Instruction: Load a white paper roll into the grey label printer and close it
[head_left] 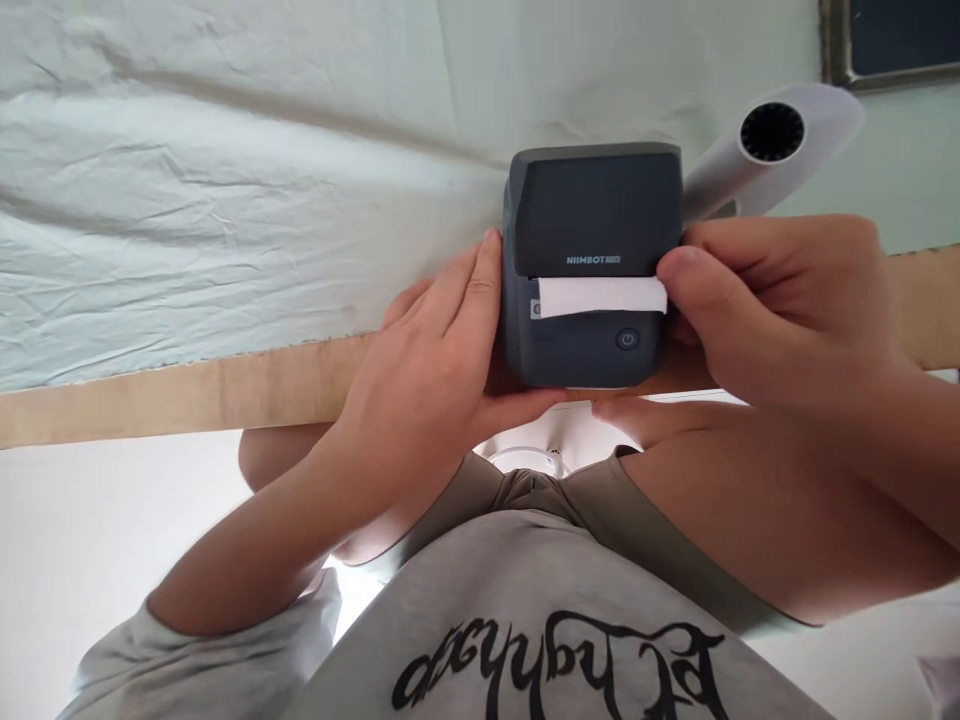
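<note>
A dark grey label printer (596, 215) stands near the table's front edge, its lid shut. A strip of white label paper (602, 296) sticks out of its front slot, above the round power button (628, 340). My left hand (435, 345) is wrapped about the printer's left side, fingers along the wall and thumb by the lower front edge. At the right end of the slot, my right hand (780, 300) is closed in a pinch, its thumb tip at the paper's right end. The fingers behind that thumb are partly hidden.
Behind my right hand lies a pale tube-shaped device (817, 135) with a dark round opening. A dark framed object (900, 40) is at the far right corner. A wrinkled pale green cloth (225, 200) covers the table, leaving a bare wooden front edge (187, 390).
</note>
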